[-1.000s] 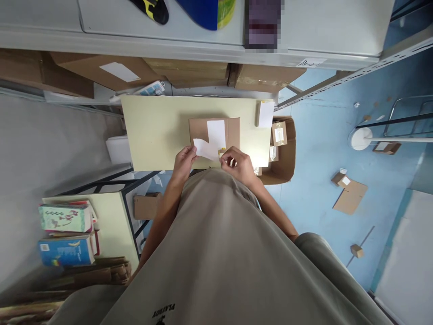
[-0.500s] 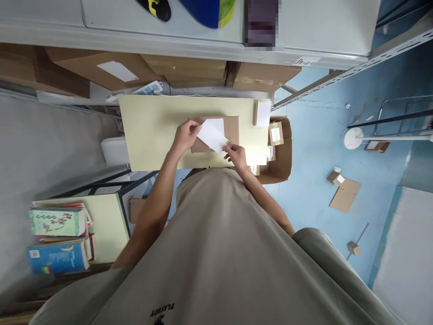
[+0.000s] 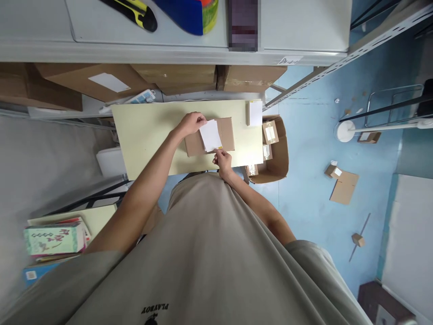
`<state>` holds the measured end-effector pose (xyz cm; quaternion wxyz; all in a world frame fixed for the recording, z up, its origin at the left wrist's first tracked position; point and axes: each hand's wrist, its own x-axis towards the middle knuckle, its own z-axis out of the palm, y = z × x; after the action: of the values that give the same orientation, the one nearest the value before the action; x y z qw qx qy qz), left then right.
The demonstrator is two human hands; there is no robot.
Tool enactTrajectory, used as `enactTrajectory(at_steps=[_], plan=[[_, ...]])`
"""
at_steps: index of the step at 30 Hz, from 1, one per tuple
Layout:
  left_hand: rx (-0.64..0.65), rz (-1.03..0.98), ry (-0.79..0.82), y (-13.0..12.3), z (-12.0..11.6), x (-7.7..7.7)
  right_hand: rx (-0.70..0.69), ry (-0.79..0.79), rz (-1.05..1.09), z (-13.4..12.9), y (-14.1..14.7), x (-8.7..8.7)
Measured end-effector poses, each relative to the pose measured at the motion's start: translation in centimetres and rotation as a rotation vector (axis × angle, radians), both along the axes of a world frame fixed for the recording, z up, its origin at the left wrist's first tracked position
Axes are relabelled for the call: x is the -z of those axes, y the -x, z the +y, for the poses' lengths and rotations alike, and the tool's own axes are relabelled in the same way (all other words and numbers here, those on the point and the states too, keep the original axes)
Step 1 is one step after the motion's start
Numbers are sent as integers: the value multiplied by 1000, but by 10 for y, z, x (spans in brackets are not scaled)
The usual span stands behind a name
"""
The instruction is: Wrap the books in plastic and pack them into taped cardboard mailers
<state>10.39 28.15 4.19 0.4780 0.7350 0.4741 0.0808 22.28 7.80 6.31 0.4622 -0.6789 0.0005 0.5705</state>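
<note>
White paper sheets [image 3: 210,135], at least two overlapping, are held over a flat brown cardboard piece [image 3: 226,131] on the pale yellow table [image 3: 145,135]. My left hand [image 3: 192,123] pinches their upper left corner. At their lower edge, beside a small yellow mark, the fingers of my right hand [image 3: 223,161] are closed on the sheets. A white stack [image 3: 255,113] with a yellow edge stands at the table's far right corner.
Right of the table, an open carton [image 3: 280,153] holds several small boxes. Behind it are shelved cardboard boxes [image 3: 189,76]; a cutter [image 3: 138,13] and tape [image 3: 209,16] lie on the shelf above. Books [image 3: 56,238] sit at lower left, more cardboard [image 3: 344,187] on the floor.
The sheets have turned more upright, and a second sheet's edge now shows. My right hand has moved slightly left and nearer my body. The whole view has shifted a little.
</note>
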Motion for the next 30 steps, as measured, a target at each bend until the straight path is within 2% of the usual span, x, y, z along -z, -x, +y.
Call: enactTrajectory(at_steps=[5, 9, 14, 30], plan=[[40, 32, -38, -2, 3, 8, 43, 14, -4, -2, 8, 1], [23, 90, -47, -5, 2, 6, 65, 26, -46, -1, 13, 2], [8, 123, -40, -8, 2, 3, 63, 46, -82, 1, 17, 4], [22, 216, -51, -15, 11, 14, 1, 62, -239, 3, 19, 12]])
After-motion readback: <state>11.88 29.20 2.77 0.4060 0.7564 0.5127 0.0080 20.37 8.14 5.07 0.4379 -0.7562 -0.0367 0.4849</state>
